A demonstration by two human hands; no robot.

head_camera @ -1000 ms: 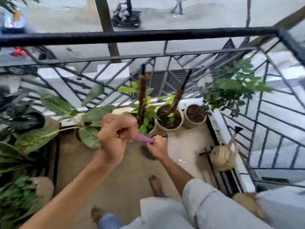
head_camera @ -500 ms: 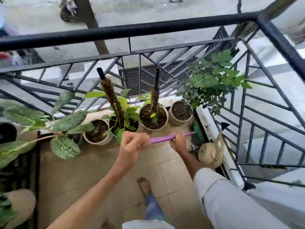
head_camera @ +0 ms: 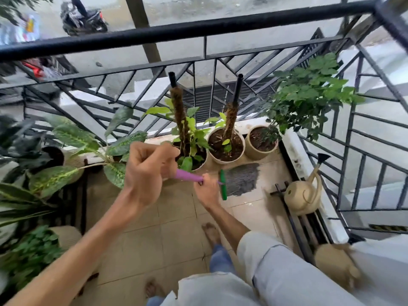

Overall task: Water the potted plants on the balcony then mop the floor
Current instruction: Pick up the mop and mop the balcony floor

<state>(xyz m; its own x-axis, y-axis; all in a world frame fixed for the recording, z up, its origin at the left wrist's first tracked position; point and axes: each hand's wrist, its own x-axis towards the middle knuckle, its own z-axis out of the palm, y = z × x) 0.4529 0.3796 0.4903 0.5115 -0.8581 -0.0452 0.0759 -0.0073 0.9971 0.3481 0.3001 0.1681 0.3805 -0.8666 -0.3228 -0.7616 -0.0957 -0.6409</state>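
- While both hands, left (head_camera: 146, 173) and right (head_camera: 207, 191), clench the mop handle (head_camera: 188, 177), mopping looks underway.
- Watering can (head_camera: 303, 194) parked at the floor's right edge; watering seemingly done.

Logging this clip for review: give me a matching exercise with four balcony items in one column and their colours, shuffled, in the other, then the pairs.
Things:
1. mop handle
2. mop head
3. watering can
4. balcony railing

Colours:
A. black
B. beige
C. purple
D. grey

Pairs: 1-C, 2-D, 3-B, 4-A. Both the left hand and the right hand grip the mop handle.
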